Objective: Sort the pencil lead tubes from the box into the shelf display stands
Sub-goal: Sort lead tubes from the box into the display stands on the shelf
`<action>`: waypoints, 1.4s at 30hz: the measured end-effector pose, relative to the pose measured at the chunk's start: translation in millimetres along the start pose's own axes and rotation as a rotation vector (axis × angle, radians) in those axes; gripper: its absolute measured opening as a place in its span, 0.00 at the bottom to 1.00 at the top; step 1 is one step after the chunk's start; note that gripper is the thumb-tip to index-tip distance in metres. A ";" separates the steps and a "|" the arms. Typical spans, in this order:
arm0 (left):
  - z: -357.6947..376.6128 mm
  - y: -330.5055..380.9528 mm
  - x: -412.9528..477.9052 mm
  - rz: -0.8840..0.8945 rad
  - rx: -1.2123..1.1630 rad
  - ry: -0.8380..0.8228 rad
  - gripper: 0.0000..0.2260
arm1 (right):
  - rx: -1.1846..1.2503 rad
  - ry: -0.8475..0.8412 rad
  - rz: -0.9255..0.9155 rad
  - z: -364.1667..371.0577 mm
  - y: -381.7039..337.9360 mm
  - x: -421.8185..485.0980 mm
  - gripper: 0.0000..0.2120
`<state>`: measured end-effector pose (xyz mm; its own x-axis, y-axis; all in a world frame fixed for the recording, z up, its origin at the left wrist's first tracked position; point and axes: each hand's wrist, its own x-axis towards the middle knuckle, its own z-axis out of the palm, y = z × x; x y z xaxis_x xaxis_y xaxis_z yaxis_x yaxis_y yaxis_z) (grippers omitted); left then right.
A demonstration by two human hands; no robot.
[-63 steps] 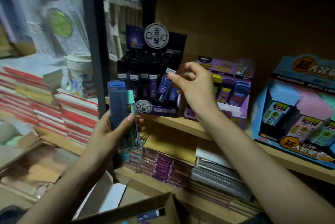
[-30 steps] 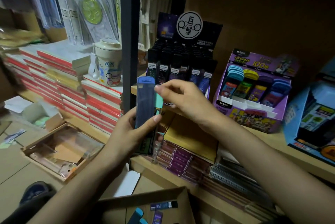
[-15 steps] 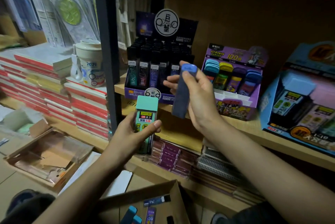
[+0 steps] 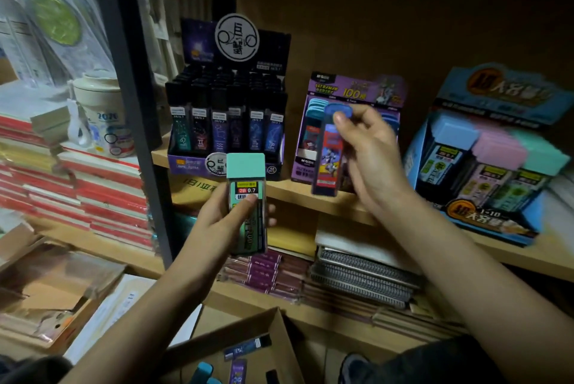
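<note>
My left hand [image 4: 226, 222] grips a wide lead tube with a teal cap [image 4: 247, 194], upright, below the shelf's front edge. My right hand [image 4: 369, 150] holds a blue-capped lead tube [image 4: 329, 160] upright in front of the purple display stand [image 4: 313, 135]; its lower end is level with the shelf edge. A dark display stand [image 4: 226, 132] full of black-capped tubes sits to the left. A blue display stand [image 4: 490, 163] with blue, pink and teal capped tubes sits at the right. The cardboard box [image 4: 236, 349] at the bottom holds several loose tubes.
A black shelf post [image 4: 133, 104] stands left of the dark stand. Stacked red-edged notebooks [image 4: 93, 191] and a white cup [image 4: 99, 116] lie further left. Spiral notebooks [image 4: 360, 275] fill the lower shelf. An open cardboard tray [image 4: 46, 299] is on the floor at the left.
My right hand took the blue-capped tube from my left hand and carried it right to the purple stand. My left hand keeps the teal-capped tube.
</note>
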<state>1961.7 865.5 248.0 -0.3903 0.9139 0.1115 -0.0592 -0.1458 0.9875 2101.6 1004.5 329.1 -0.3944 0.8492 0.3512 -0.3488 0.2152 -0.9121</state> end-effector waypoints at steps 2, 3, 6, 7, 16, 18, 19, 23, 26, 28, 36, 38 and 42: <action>5.8 -1.2 1.6 -0.009 -0.009 0.001 0.12 | -0.130 0.068 -0.051 -23.4 -14.3 9.5 0.04; 8.4 -2.1 2.1 -0.013 -0.017 0.002 0.13 | -0.149 0.105 -0.068 -34.1 -21.7 14.4 0.05; 15.2 -5.8 4.6 -0.025 -0.023 0.004 0.14 | -0.205 0.200 -0.184 -60.4 -36.4 26.0 0.07; 16.8 -7.2 5.2 -0.027 -0.016 0.006 0.12 | -0.226 0.220 -0.221 -66.9 -38.0 28.2 0.07; 20.3 -12.7 6.8 -0.041 -0.007 0.007 0.09 | -0.273 0.254 -0.340 -77.6 -29.2 38.3 0.11; 19.2 -12.7 6.7 -0.038 -0.012 0.001 0.11 | -0.189 0.240 -0.313 -75.8 -28.9 41.0 0.10; 18.9 -12.7 6.6 -0.038 -0.013 0.001 0.12 | -0.171 0.233 -0.310 -75.7 -29.2 42.5 0.10; 18.7 -11.8 5.2 -0.041 -0.008 0.005 0.12 | -0.348 0.176 -0.363 -80.6 -29.2 43.9 0.11; 19.1 -11.0 4.9 -0.053 -0.007 0.017 0.09 | -0.673 0.081 -0.406 -89.7 -27.3 42.3 0.12; 18.9 -10.3 4.9 -0.056 -0.007 0.019 0.08 | -0.808 0.051 -0.436 -93.9 -27.1 41.7 0.11; 17.8 -12.3 5.3 -0.047 0.002 -0.001 0.11 | -1.257 0.094 -0.604 -99.7 -15.8 37.5 0.11; 16.5 -13.0 5.8 -0.050 -0.007 -0.006 0.13 | -1.301 0.131 -0.578 -99.0 -11.4 36.3 0.11; 14.6 -13.1 6.3 -0.039 -0.011 -0.011 0.13 | -1.405 0.124 -0.543 -96.5 -7.7 34.4 0.12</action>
<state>1973.5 878.7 237.3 -0.3772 0.9231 0.0747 -0.0840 -0.1144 0.9899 2172.8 1078.6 327.8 -0.3913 0.5361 0.7480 0.6761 0.7189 -0.1615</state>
